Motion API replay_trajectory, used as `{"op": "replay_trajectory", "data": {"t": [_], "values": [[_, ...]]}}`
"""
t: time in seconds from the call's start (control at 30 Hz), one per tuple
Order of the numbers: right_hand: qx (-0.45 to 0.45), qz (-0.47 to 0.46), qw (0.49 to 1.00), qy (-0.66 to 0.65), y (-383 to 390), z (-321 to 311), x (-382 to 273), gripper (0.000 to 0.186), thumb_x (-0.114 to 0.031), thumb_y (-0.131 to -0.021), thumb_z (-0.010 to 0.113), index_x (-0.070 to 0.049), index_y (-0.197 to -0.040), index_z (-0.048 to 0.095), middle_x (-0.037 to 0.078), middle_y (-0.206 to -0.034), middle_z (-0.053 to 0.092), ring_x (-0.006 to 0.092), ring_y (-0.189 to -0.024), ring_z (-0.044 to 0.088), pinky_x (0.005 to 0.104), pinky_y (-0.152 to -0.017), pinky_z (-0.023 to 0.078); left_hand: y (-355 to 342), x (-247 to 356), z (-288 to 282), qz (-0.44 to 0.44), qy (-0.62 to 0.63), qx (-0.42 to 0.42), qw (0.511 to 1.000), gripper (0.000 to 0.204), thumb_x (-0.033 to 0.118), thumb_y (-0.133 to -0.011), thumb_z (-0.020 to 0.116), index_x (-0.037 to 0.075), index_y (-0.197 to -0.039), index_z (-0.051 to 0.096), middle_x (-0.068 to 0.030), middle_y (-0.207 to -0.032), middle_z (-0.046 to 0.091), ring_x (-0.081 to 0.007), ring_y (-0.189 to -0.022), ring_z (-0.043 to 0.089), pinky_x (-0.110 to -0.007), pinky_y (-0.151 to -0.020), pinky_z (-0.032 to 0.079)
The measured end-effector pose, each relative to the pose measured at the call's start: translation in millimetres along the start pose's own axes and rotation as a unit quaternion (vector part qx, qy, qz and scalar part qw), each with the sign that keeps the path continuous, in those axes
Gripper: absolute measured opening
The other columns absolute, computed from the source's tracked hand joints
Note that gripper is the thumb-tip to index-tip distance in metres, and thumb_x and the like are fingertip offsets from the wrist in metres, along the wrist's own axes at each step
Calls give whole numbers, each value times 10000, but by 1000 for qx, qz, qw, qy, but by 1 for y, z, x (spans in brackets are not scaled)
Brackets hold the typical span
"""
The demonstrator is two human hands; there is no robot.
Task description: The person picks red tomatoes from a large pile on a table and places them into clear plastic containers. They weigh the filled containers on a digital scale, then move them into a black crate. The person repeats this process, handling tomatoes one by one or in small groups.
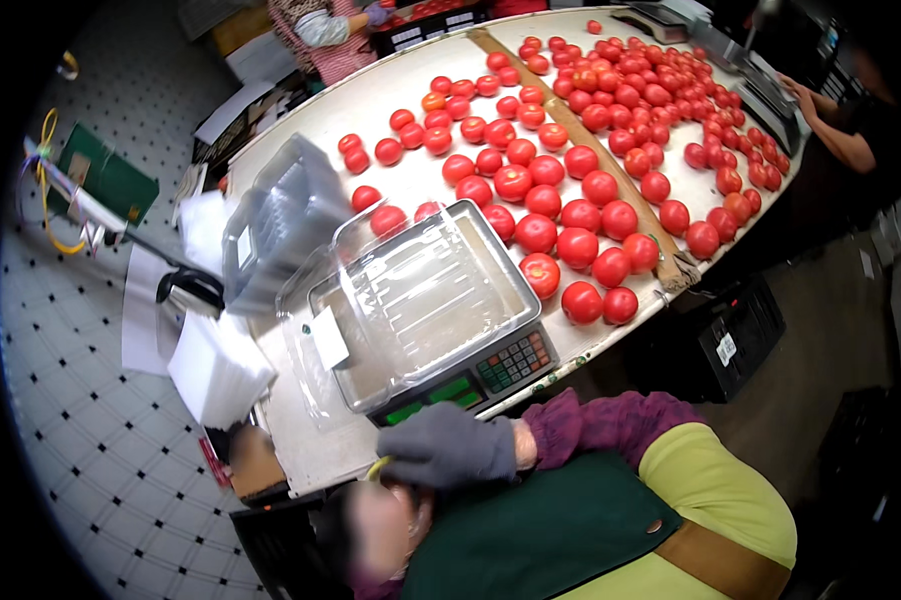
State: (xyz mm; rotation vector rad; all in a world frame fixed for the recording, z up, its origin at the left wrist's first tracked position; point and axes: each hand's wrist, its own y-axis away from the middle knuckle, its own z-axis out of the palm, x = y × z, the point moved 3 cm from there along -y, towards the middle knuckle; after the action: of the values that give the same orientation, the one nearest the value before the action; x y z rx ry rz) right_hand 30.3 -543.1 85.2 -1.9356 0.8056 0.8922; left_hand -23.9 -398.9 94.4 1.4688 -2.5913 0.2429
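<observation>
My right hand (448,448), in a grey glove, reaches in from a purple sleeve at bottom centre, fingers closed at a small yellow-edged thing I cannot make out. My left hand (390,525) is just below it, badly blurred beside something dark; its fingers and anything it holds are unclear. Both are at the near table edge, by the scale's keypad (512,362). On the scale lies an open clear plastic container (410,290). Left of it are stacked plastic containers (285,215) and a white stack of sheets (220,370). Red tomatoes (536,232) lie behind and right of the scale.
A wooden strip (640,205) divides the tomatoes on the white table (300,440). A co-worker's hands (800,92) are at a metal device on the right; another person (320,40) stands by a crate at the back. A black crate (750,350) sits below the right edge.
</observation>
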Motion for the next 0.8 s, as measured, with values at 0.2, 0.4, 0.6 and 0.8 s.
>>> {"op": "replay_trajectory", "data": {"t": [0.2, 0.4, 0.6, 0.8], "values": [[-137, -74, 978, -137, -16, 39, -14, 233, -268, -844, 598, -48, -836, 523, 171, -703, 572, 374, -694, 582, 440, -641, 448, -6, -52, -6, -153, 678, 283, 661, 432, 102, -918, 530, -64, -1302, 420, -166, -1212, 556, -298, -1071, 583, -405, -939, 487], [-193, -51, 960, -199, -57, 64, -21, 218, -247, -831, 601, -30, -857, 599, 200, -743, 598, 400, -740, 584, 468, -682, 447, -73, -68, -50, -23, 198, 89, 976, 278, 128, -849, 542, 106, -1101, 657, -13, -679, 498, -113, -648, 469, -262, -606, 405], [-278, -28, 953, -118, -105, 103, -35, 217, -262, -862, 593, -47, -895, 581, 191, -771, 595, 394, -749, 584, 467, -666, 448, -78, -136, -61, -7, 302, 118, 946, 593, -121, -707, 504, 92, -1253, 597, -76, -710, 567, -131, -591, 435, -281, -611, 418], [-141, 122, 949, -252, -131, 108, -3, 208, -252, -894, 597, -76, -1003, 616, 88, -792, 610, 209, -677, 569, 340, -621, 448, -69, -181, -28, 88, 69, -107, 988, 511, 105, -925, 397, 167, -1432, 379, -172, -1408, 415, -334, -1355, 347, -519, -1101, 242]]}}
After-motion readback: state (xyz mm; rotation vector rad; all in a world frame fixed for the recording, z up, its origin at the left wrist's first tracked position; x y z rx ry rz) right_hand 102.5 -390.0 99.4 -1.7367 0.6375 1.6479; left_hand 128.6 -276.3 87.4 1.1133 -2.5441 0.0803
